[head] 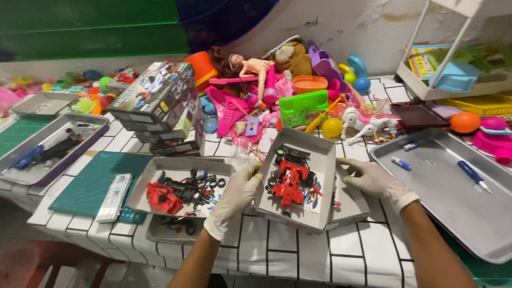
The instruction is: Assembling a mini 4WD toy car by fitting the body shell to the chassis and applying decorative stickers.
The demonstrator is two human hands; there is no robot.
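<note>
A shallow grey cardboard tray (320, 154) sits tilted toward the person in the middle of the bench (298, 250), carrying a half-built red and black toy car (288, 178); the tilt seems to keep the car in plain sight. The gloved left hand (237, 194) grips its left rim, fingers curled over the edge, while the gloved right hand (373, 178) holds the right rim, fingers closed along it, so the tray is steadied from both sides. Just beside it on the left, another tray (143, 184) holds a red car shell (164, 197) and loose black wheels. Stacked toy boxes (160, 98) stand behind, and a metal tray (453, 197) with a blue pen (472, 176) lies to the right.
</note>
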